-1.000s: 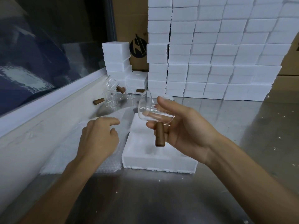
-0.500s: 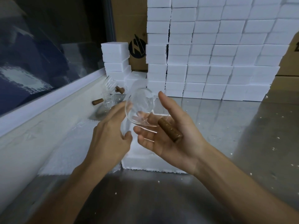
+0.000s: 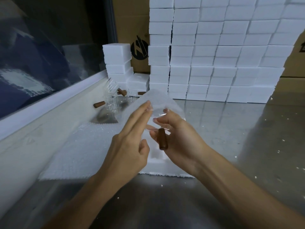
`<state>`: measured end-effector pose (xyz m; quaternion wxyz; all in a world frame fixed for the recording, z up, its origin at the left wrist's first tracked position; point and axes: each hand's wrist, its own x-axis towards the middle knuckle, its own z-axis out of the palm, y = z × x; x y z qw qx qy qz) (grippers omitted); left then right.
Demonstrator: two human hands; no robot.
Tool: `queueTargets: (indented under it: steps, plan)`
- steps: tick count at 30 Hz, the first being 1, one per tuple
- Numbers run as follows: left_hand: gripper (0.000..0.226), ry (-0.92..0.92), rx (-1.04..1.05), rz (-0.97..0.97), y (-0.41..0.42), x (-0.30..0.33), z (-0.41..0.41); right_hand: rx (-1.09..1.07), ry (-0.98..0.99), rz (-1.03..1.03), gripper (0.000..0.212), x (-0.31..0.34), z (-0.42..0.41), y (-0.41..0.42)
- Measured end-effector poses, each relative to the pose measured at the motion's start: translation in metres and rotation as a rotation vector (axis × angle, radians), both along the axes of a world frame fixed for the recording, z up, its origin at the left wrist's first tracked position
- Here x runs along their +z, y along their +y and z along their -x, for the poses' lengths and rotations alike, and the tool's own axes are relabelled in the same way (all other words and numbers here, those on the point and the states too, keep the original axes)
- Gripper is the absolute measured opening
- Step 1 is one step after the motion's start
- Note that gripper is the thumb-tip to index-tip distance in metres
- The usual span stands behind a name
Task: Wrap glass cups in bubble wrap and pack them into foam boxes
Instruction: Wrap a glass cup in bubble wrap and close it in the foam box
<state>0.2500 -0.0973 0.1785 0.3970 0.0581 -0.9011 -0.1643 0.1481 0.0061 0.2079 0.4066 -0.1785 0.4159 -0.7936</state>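
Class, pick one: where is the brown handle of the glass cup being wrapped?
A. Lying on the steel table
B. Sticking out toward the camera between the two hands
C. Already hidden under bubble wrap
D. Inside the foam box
B: the brown handle juts out bare beside the right hand, with the left hand on its other side.
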Motion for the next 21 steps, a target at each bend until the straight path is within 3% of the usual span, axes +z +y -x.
queueTargets:
  steps: [3,7,14,21]
  plan:
    - [0.087,0.005,-0.049,0.027,0.002,-0.004,0.003,-0.045,-0.017,0.022,0.043,-0.002,0.005,-0.002]
    - [0.082,0.03,-0.098,0.067,0.008,-0.006,0.005,-0.136,0.144,-0.068,0.051,-0.004,0.004,0.001]
    - [0.079,0.052,-0.105,0.13,0.014,-0.008,0.007,-0.309,0.168,-0.01,0.036,-0.005,0.002,0.001]
    - [0.071,0.08,-0.266,0.146,0.027,-0.009,0.007,-0.254,0.29,0.013,0.02,-0.006,0.007,0.005]
